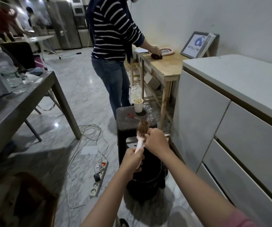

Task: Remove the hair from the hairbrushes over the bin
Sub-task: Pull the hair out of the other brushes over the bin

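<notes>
Left hand [132, 159] gripping pale hairbrush [141, 136] handle, right hand [154, 140] pinching its bristles above round black bin [150, 176]

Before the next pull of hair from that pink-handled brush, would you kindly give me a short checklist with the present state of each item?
1. Left hand grips the handle of the pink-handled hairbrush: ok.
2. Right hand at the bristle head: ok.
3. Brush above the round black bin: ok.
4. Hair pinched between the right fingers: cannot tell.
5. White paper cup on the dark woven stool stands apart from the hands: ok.
</notes>
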The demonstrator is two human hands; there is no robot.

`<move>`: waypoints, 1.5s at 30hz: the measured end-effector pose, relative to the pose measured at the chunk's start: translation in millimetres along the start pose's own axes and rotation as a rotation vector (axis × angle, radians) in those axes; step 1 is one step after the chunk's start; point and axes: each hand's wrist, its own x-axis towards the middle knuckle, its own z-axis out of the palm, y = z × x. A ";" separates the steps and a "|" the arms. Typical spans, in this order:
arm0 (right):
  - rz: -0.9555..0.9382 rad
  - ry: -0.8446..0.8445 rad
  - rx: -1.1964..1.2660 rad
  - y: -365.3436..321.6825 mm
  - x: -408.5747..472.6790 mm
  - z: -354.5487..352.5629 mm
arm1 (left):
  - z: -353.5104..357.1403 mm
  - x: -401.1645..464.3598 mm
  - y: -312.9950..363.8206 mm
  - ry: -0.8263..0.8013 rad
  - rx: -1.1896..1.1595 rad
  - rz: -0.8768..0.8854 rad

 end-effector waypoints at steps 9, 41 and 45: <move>-0.160 0.001 -0.018 5.1 -13.4 12.7 | 0.4 2.1 -7.7 0.202 -0.239 -0.053; 0.295 0.552 0.592 33.8 -1.2 -4.6 | -72.0 47.2 -13.5 0.524 -0.353 -0.252; 0.293 0.312 0.394 37.5 12.7 -2.0 | -70.1 42.7 -10.1 0.463 -0.202 -0.198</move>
